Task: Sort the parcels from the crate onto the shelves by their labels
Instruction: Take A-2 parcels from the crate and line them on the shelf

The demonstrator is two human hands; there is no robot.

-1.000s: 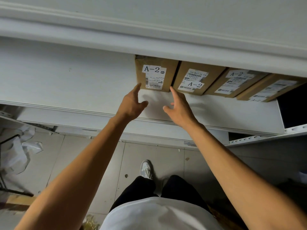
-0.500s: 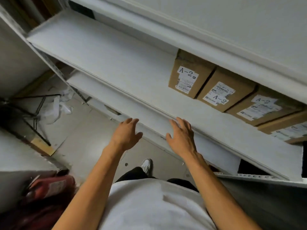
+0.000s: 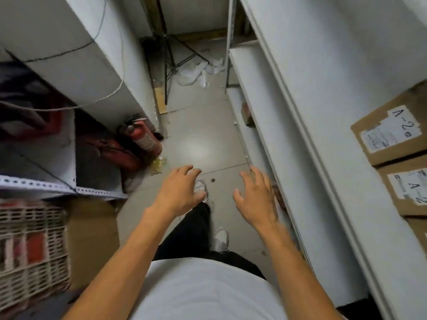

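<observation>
Right, current state:
- left hand (image 3: 179,192) empty, fingers loosely spread, hanging over the floor (image 3: 198,135) above a white shoe (image 3: 200,188)
- right hand (image 3: 256,199) empty too, fingers splayed, just beside the front edge of the white shelves (image 3: 300,135) on the right; contact with the edge unclear
- two cardboard parcels (image 3: 392,132) labelled A-2 sit side by side on a shelf at far right, well apart from both hands
- white lattice crate (image 3: 30,250) at lower left, blurred, red contents inside, brown cardboard just beside it
- red fire extinguisher (image 3: 142,137) on the floor by the left-hand rack
- black tripod (image 3: 168,54) and crumpled white plastic at the far end of the aisle
</observation>
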